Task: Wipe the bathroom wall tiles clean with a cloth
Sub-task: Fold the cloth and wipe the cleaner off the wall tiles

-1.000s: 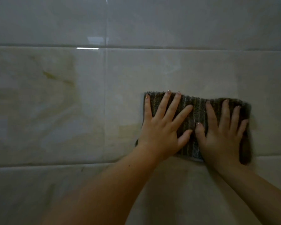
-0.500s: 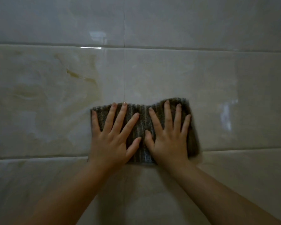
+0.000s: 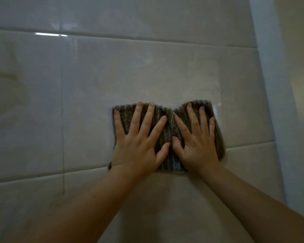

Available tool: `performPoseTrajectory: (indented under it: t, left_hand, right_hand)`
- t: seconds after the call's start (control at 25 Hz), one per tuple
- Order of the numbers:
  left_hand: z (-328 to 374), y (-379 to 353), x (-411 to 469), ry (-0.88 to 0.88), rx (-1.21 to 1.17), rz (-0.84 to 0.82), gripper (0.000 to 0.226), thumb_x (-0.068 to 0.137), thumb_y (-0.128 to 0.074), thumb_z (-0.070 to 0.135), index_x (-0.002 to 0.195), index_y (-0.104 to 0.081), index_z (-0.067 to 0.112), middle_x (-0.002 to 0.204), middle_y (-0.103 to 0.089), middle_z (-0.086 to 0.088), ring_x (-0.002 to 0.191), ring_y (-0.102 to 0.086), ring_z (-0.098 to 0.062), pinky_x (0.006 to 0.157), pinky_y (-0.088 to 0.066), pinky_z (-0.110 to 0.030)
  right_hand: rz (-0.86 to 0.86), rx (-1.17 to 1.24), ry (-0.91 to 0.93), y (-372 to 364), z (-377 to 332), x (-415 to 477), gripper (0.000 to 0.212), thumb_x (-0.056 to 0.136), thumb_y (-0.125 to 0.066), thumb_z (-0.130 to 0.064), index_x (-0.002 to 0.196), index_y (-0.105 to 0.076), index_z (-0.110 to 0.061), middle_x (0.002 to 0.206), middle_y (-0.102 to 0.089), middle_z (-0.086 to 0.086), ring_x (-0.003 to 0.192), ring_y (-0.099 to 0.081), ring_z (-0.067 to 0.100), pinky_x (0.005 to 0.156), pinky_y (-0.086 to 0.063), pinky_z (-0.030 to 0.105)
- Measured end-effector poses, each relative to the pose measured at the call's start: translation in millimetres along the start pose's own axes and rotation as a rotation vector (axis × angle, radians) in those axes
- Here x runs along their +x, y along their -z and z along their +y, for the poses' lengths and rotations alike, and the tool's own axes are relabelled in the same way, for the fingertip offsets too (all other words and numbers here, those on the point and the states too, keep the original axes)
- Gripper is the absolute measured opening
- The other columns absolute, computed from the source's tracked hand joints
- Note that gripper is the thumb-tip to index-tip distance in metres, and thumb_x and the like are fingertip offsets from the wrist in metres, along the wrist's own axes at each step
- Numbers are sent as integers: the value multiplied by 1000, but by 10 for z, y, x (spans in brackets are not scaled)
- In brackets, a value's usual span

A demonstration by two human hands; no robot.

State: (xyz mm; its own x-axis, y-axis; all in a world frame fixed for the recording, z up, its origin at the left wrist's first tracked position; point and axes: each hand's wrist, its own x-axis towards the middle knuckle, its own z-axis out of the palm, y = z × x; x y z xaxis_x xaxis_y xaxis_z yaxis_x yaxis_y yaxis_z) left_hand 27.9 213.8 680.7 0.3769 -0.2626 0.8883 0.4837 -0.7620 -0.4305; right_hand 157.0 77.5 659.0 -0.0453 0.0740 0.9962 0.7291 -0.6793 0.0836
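Puckering at centre, dark striped cloth against glossy pale tiles

One cloth, one left hand and one right hand.

Views: one, worn on the person's head.
Facing: forward and a little downward, almost square to the wall tiles.
Nearness: close; the tiles fill nearly the whole frame and the wide lens bows the grout lines.
Entry of arms: the forearms come in from 7 o'clock and 5 o'clock and converge near centre.
Centre of view: the cloth lies just off centre toward 4 o'clock, with the left hand and right hand flat on it.
Right margin: from 1 to 4 o'clock a pale vertical strip ends the tiled face; beyond it the picture is blurred.
Picture quality: dim and soft.
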Motion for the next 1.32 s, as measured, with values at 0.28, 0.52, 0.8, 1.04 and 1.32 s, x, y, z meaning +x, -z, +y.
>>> performPoseTrajectory:
  t: [0.28,0.52,0.8,1.04,1.32]
  left_hand:
    - [1111,-175,615,-63,-76,28,69,96,-21,64,157,-20,31,167,-6,-9,153,1,-34,113,8,-71]
    - [1511,-240,849,-96,-103,40,66,97,-20,62,156,-23,32,167,-9,-8,153,-1,-33,114,10,-69]
    - [932,-150,466,-147,-49,23,65,96,-27,64,155,-27,35,166,-13,-5,154,-4,-29,116,0,-67]
    - [-132,-2,-272,-50,-32,26,64,95,-38,62,153,-32,36,166,-17,-3,154,-8,-26,116,-10,-67]
    - [-1510,115,-882,-68,23,59,64,94,-39,63,153,-33,37,164,-22,-2,153,-13,-26,115,-14,-68]
  right_hand:
    - [-46,-53,-212,94,1223,-188,64,90,-29,-52,151,-16,-36,162,-13,9,149,-3,34,117,-2,59]
    - [-68,-49,-398,137,1505,-306,67,90,-19,-55,153,-15,-35,162,-10,10,149,0,34,116,-1,60]
    - [-45,-52,-401,19,876,-383,67,91,-23,-51,153,-20,-25,160,-13,18,146,-6,44,112,-7,70]
    - [-64,-3,-231,-7,-399,-343,67,90,-29,-46,151,-29,-18,159,-16,23,145,-9,49,109,-8,73]
    - [-66,-22,-75,-115,-1766,-93,65,89,-34,-45,147,-42,-17,156,-25,24,142,-17,51,108,-13,73]
